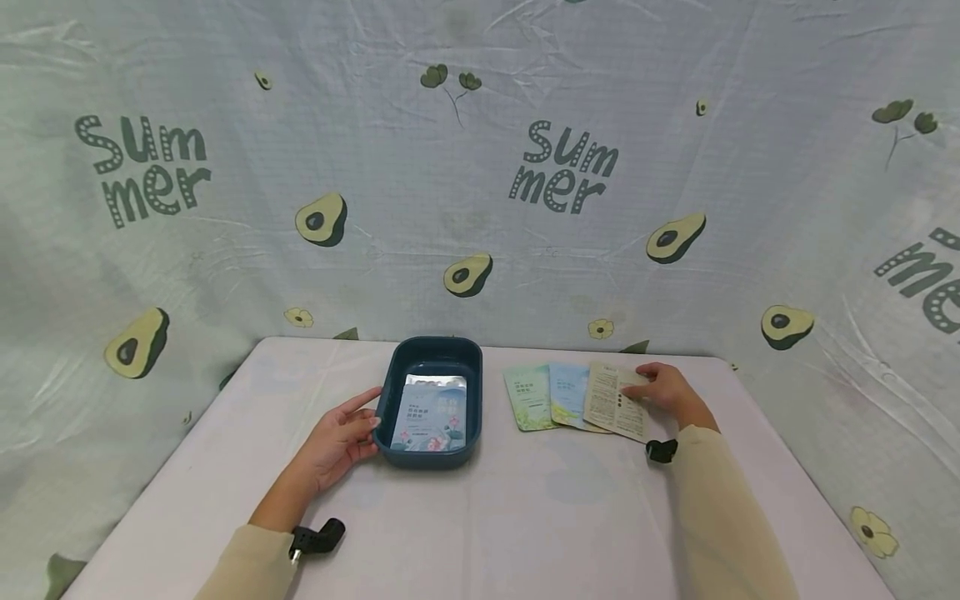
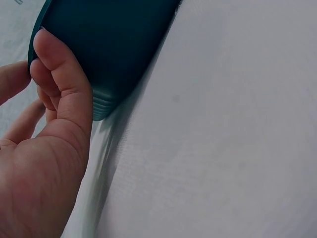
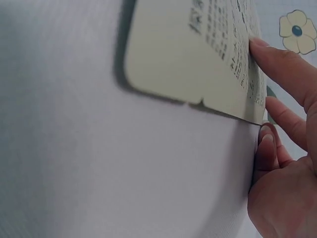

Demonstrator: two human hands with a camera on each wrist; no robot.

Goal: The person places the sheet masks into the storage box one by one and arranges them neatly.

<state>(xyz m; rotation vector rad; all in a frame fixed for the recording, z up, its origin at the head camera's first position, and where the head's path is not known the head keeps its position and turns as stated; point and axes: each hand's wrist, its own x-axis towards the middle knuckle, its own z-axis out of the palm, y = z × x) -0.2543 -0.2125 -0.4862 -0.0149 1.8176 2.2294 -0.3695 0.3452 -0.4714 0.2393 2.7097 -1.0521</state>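
Observation:
A dark blue rectangular box (image 1: 429,460) stands on the table, with a blue, flower-printed flat packet (image 1: 427,417) lying inside. My left hand (image 1: 341,442) holds the box by its left rim, thumb and fingers at the wall. On the right, a green packet (image 1: 528,398), a light-blue packet (image 1: 567,387) and a beige packet (image 1: 615,400) covered in small print overlap in a row. My right hand (image 1: 667,390) pinches the beige packet at its right edge. One digit lies on its printed face in the right wrist view, while the other fingers are at the edge.
A white cloth covers the table (image 1: 525,517). Behind and beside it hangs a pale curtain (image 1: 405,175) printed with avocados and lettering. Small black wrist cameras are strapped to both wrists, near the beige sleeves.

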